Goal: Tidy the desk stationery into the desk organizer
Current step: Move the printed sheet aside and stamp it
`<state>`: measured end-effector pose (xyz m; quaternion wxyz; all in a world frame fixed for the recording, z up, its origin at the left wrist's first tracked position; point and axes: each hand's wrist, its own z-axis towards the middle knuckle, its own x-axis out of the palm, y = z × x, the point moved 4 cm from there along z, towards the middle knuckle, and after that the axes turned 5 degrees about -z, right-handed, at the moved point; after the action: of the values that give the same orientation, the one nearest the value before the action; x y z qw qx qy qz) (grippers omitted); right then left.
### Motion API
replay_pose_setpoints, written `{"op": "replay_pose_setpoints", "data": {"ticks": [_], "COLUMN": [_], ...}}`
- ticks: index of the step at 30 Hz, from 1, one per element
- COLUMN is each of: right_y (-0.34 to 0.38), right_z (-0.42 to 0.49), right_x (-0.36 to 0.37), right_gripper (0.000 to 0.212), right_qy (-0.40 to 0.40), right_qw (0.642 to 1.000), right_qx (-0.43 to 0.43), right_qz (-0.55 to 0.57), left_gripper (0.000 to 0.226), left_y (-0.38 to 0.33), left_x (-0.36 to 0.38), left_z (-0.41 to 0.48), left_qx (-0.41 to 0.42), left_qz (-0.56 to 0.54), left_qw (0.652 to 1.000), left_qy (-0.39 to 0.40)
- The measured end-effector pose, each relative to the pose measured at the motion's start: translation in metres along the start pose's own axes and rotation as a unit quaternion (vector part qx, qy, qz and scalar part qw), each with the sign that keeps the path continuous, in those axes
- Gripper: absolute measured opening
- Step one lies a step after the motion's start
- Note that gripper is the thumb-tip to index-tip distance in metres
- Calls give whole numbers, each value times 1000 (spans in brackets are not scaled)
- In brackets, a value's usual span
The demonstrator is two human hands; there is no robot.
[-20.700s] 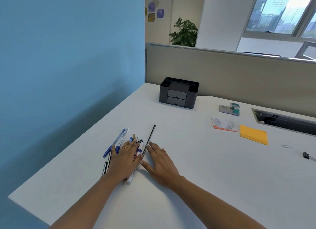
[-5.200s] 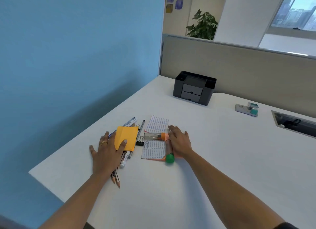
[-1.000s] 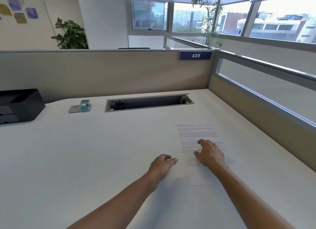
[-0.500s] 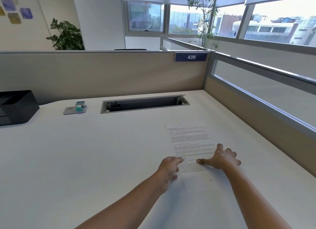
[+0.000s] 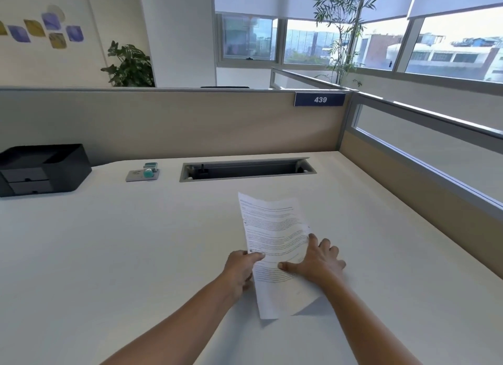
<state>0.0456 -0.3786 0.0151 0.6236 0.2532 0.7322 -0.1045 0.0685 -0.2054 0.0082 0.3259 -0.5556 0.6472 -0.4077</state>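
Fingers point(image 5: 325, 246) touch paper over the white tabletop point(image 5: 109, 255), with the black plastic desk organizer point(image 5: 43, 168) at its far-left back (well apart from the hands). On the white printed paper sheet point(image 5: 272, 228), left hand point(image 5: 239, 268) pinches the left edge and right hand point(image 5: 319, 261) lies spread.

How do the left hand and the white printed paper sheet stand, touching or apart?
Touching. Head view: the left hand pinches the white printed paper sheet at its left edge, thumb on top.
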Motion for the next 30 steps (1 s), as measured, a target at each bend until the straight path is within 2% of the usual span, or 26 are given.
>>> {"op": "replay_pose_setpoints", "data": {"ticks": [4,6,11,15,16,18,21,27,30], "right_y": [40,59,100,123,126,131,136,152,162], "right_z": [-17,-26,-51,-70,-73,-77,-79,-83,-86], "right_x": [11,16,37,58,62,66,69,74,77], "right_gripper": [106,97,74,68,67,67,66,64,61], "right_qy": [-19,-30,-39,-10,-11,-21,-34,-40,-42], "right_qw": [998,995,982,970,969,970,975,982,983], "right_qx": [-60,-91,-185,-243,-245,-240,-218,-186,-177], "right_qz": [-24,-32,-16,-18,-17,-18,-14,-7,4], "left_gripper": [12,9,20,11,18,34,42,45,74], "left_y": [2,5,4,5,6,7,7,24,33], "left_x": [-47,-75,-143,-184,-192,-205,-218,-234,-245], "left_z": [-4,-7,-14,-18,-19,-20,-23,-30,-31], "left_qx": [38,55,88,110,115,130,171,253,254], "left_qz": [31,47,101,149,160,169,232,412,453], "left_qw": [997,991,965,946,942,938,917,862,848], "left_qy": [-67,-115,-225,-266,-271,-275,-276,-149,-106]}}
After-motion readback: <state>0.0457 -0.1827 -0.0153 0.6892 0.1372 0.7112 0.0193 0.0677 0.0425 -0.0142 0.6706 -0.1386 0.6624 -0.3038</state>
